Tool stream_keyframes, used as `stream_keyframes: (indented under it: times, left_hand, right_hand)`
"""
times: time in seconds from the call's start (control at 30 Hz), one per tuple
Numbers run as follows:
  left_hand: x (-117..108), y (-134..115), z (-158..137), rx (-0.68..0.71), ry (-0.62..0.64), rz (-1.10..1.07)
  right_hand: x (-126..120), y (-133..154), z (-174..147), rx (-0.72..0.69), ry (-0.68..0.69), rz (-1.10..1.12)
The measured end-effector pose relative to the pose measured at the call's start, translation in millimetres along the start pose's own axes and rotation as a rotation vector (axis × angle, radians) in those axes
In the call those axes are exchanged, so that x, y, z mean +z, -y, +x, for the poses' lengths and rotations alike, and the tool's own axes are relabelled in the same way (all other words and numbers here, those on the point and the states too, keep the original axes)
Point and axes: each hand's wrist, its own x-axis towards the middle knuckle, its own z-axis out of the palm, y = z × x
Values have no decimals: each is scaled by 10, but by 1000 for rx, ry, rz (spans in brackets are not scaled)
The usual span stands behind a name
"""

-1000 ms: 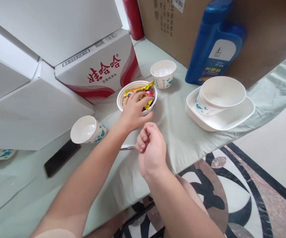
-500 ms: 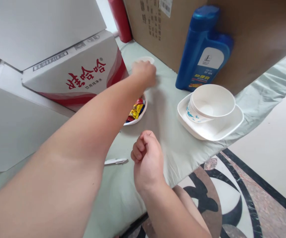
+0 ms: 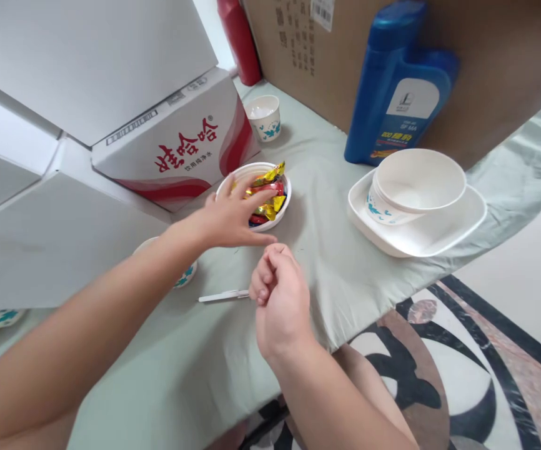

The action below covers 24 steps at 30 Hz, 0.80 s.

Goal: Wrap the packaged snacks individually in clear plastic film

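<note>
My left hand [image 3: 235, 215], fingers spread, hovers at the near-left rim of a white bowl [image 3: 285, 209]. Wrapped candies [image 3: 270, 206] in yellow, red and blue foil fill that bowl, partly hidden by my fingers. My right hand [image 3: 282, 300] is curled into a fist in front of it; whatever it may hold does not show. A white pen [image 3: 223, 296] lies on the cloth beside the right hand. Beyond the bowl stands a paper cup [image 3: 265, 119] with a teal pattern and something whitish inside. Another paper cup [image 3: 187, 275] is mostly covered by my left forearm.
A white carton [image 3: 181, 147] with red writing borders the left side. At the back are a red bottle [image 3: 240, 44], a brown cardboard box [image 3: 317, 69] and a blue oil bottle [image 3: 397, 94]. Stacked paper bowls [image 3: 387, 203] sit in a white dish [image 3: 458, 234] on the right.
My left hand has drawn back from the far paper cup to the candy bowl and spread its fingers. The right fist has hardly moved. The view has shifted slightly.
</note>
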Motion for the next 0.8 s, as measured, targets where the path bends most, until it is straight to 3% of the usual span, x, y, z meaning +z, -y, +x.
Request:
stream_keyframes:
  times: [0.07,0.2,0.47,0.63,0.73,0.8]
  left_hand:
    - [160,-11,-2,-9,58,-29]
    - [336,-66,366,37,-75,-74]
    - [235,-240,1292,164,-111,-101]
    - [214,-228,1770,70,-206,-136]
    - [241,-248,1742,-16,-295,-173]
    - [270,-285,1503,-21,-311,-174]
  right_hand:
    - [23,-58,-26,8,20,-2]
    - [57,-176,-69,35,22,-22]
    - [22,-130,-5,25,-1,-38]
    - [-25,-45,76,-4,-15,-40]
    - [-22,-38,60,11,-11,-44]
    - [-22,-36,23,31,2,-42]
